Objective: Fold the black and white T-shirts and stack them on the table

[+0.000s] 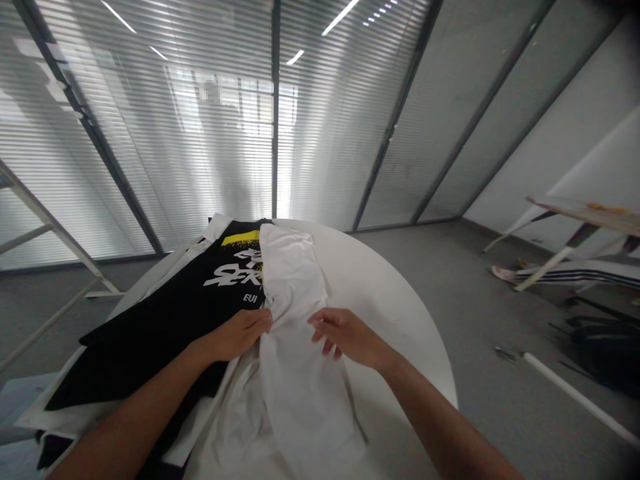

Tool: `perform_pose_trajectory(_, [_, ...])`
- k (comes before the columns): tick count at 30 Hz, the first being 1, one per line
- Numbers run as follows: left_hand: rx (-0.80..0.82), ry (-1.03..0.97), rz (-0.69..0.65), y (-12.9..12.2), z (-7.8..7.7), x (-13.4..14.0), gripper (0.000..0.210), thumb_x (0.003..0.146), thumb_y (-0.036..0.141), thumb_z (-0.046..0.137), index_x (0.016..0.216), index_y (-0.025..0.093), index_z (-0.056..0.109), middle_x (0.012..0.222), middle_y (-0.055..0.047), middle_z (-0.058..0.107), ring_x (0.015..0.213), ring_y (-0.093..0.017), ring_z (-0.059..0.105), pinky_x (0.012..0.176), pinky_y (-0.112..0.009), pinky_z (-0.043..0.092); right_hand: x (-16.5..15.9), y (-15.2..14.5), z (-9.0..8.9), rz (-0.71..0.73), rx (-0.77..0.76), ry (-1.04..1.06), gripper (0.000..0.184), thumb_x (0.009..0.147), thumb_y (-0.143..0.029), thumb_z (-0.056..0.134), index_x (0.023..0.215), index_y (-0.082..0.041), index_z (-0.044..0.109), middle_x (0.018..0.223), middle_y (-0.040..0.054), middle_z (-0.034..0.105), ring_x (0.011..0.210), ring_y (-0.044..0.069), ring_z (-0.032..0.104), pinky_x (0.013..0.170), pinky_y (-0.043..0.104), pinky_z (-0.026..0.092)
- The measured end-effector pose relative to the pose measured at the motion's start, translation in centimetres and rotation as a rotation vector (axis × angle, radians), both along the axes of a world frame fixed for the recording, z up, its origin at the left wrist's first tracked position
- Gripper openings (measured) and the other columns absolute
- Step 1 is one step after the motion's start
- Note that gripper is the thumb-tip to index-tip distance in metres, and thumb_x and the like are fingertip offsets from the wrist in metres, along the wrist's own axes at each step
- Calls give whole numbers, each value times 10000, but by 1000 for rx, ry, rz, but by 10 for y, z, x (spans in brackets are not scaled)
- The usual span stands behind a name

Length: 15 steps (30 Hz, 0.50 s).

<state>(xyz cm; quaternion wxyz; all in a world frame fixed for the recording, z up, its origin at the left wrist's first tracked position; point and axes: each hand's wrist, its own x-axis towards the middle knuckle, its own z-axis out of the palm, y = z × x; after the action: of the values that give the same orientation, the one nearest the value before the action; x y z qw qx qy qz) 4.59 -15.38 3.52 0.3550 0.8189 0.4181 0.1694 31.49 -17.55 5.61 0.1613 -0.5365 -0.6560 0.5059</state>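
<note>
A white garment (295,273) lies lengthwise on the round table, its cloth creased near the middle; I cannot tell its exact kind. My left hand (247,331) is closed on its left edge, pinching the cloth between thumb and fingers. Over the garment's right side is my right hand (336,331), its fingers apart and slightly curled, with nothing visible in them. A black garment (190,320) with white lettering and a yellow patch spreads out to the left, partly under my left forearm. Beige-white cloth (235,413) lies bunched beneath the white garment near me.
The white round table (400,300) has a curved edge at the right. A white metal frame (55,233) stands at the left. On the right are a wooden-topped table (575,212), a white pole (575,393) and a dark bag (600,347) on the floor. Blinds-covered glass panels (225,133) rise behind.
</note>
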Motion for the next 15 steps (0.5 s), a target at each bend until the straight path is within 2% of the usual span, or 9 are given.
perform_pose_trajectory(2, [5,52,71,0,-5,2,274,932,399,356,774,209,473,739,10,542,700,-151,520,680,-275,394,3,21,-14,-214,281,-328,353,919,-323,460,1205,-161,587,1003,122,707,858,199,685,760,309,497])
perform_pose_trajectory(3, [9,76,108,-1,-8,3,215,911,381,398,799,212,469,728,18,539,680,-149,520,657,-273,381,5,32,-21,-263,336,-450,369,906,-314,481,1220,-147,579,1016,137,704,940,223,672,818,332,482])
perform_pose_trajectory(5, [17,97,176,-2,-12,5,94,872,309,439,863,219,463,691,35,524,639,-145,518,628,-270,359,7,54,-33,-276,308,-509,379,892,-329,507,1207,-135,590,1021,147,702,954,232,668,814,322,480])
perform_pose_trajectory(8, [-8,33,293,6,-17,11,146,860,265,417,993,225,461,686,43,547,620,-146,537,625,-269,367,6,79,-45,-311,165,-424,401,906,-429,485,1152,-140,615,855,122,714,711,204,679,647,288,489])
perform_pose_trajectory(12, [-169,-66,530,39,-19,20,239,884,386,415,1019,199,478,832,-17,658,716,-169,625,631,-264,420,-1,102,-50,-347,222,-402,473,903,-556,463,935,-128,662,679,102,671,613,192,644,591,270,465])
perform_pose_trajectory(15, [-292,1,596,71,-17,26,344,892,467,399,1047,174,492,888,-77,697,642,-203,649,559,-287,429,-3,116,-51,-402,134,-309,533,900,-603,448,760,-128,646,558,91,606,532,193,604,541,282,448])
